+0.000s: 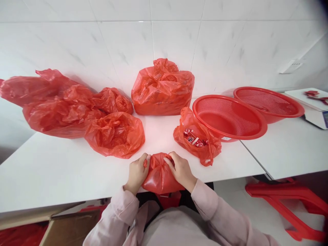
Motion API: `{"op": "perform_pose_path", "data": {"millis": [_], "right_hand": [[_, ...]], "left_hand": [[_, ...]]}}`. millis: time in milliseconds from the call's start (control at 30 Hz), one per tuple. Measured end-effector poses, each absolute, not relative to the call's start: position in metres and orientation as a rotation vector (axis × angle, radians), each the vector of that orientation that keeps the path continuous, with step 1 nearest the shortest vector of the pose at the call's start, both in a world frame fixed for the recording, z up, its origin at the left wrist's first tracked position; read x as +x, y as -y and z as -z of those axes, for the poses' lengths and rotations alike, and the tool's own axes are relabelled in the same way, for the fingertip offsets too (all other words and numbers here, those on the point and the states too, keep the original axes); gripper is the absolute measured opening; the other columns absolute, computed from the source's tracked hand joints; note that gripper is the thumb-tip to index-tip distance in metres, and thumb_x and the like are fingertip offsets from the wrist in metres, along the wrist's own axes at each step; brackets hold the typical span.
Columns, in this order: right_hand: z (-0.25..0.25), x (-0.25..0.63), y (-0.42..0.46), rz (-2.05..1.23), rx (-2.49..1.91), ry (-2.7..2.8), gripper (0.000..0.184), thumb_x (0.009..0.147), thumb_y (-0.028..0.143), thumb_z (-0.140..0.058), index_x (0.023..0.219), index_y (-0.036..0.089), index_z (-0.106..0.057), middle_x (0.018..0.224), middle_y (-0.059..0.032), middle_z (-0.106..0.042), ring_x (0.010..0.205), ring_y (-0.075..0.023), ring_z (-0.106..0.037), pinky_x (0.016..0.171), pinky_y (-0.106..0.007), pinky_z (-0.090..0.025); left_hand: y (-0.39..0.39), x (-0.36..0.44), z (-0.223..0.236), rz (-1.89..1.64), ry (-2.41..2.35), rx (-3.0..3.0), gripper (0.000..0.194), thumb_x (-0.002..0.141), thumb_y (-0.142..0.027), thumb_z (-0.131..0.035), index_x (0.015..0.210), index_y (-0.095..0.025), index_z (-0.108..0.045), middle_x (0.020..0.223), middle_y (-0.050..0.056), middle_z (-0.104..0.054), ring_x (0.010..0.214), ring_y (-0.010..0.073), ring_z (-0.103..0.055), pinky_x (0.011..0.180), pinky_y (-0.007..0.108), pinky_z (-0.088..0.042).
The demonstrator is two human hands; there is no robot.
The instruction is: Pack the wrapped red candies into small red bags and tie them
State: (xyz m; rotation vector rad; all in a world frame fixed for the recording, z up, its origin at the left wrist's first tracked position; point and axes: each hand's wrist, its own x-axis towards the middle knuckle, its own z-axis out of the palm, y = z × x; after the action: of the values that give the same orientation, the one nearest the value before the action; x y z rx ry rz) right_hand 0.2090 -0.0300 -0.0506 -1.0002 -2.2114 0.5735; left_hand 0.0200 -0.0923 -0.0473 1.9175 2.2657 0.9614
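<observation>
A small red plastic bag (159, 176), full and gathered at its top, rests on the front edge of the white table (58, 171). My left hand (137, 172) pinches the bag's neck from the left, fingers closed on the plastic. My right hand (180, 170) grips the neck from the right, fingers also closed on it. Just to the right lies an open red bag (197, 138) with small red-and-white wrapped packets showing inside. What fills the bag in my hands is hidden.
Several stuffed red bags lie at the back: a big pile (53, 102) at left, one (115, 134) in front of it, a boxy one (162, 87) by the tiled wall. Two red mesh baskets (229, 118) (269, 102) and a scale (314, 106) stand right. A red stool (287, 205) and a cardboard box (69, 229) sit below.
</observation>
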Motion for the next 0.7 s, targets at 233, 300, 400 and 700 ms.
{"op": "perform_pose_path", "data": {"millis": [233, 300, 400, 700], "right_hand": [[0.065, 0.227, 0.012, -0.638, -0.985, 2.222, 0.022, 0.099, 0.037, -0.042, 0.092, 0.020, -0.054, 0.086, -0.0038, -0.065, 0.075, -0.0171, -0.063, 0.068, -0.027, -0.045], [0.068, 0.231, 0.011, -0.684, -1.020, 2.243, 0.021, 0.099, 0.037, -0.043, 0.092, 0.020, -0.054, 0.085, -0.0034, -0.066, 0.075, -0.0173, -0.063, 0.068, -0.027, -0.045], [0.070, 0.232, 0.011, -0.702, -1.068, 2.266, 0.021, 0.098, 0.037, -0.043, 0.090, 0.021, -0.055, 0.084, -0.0030, -0.066, 0.076, -0.0176, -0.063, 0.068, -0.027, -0.045], [0.065, 0.228, 0.010, -0.689, -1.097, 2.259, 0.023, 0.098, 0.037, -0.045, 0.086, 0.020, -0.055, 0.080, -0.0020, -0.064, 0.072, -0.0173, -0.060, 0.065, -0.027, -0.041]], "left_hand": [[0.097, 0.015, 0.062, -0.736, -2.392, 1.769, 0.033, 0.099, -0.033, -0.030, 0.084, -0.020, -0.056, 0.061, 0.002, -0.063, 0.054, 0.0194, -0.060, 0.055, 0.025, -0.033], [0.098, 0.014, 0.064, -0.680, -2.394, 1.747, 0.032, 0.099, -0.034, -0.031, 0.086, -0.020, -0.057, 0.062, 0.003, -0.064, 0.056, 0.0199, -0.061, 0.056, 0.025, -0.033], [0.097, 0.013, 0.064, -0.619, -2.396, 1.720, 0.032, 0.100, -0.035, -0.030, 0.088, -0.020, -0.057, 0.064, 0.003, -0.065, 0.058, 0.0202, -0.061, 0.057, 0.025, -0.033], [0.095, 0.016, 0.060, -0.598, -2.400, 1.692, 0.031, 0.099, -0.036, -0.033, 0.080, -0.022, -0.054, 0.061, 0.001, -0.059, 0.054, 0.0185, -0.055, 0.055, 0.026, -0.029]]}}
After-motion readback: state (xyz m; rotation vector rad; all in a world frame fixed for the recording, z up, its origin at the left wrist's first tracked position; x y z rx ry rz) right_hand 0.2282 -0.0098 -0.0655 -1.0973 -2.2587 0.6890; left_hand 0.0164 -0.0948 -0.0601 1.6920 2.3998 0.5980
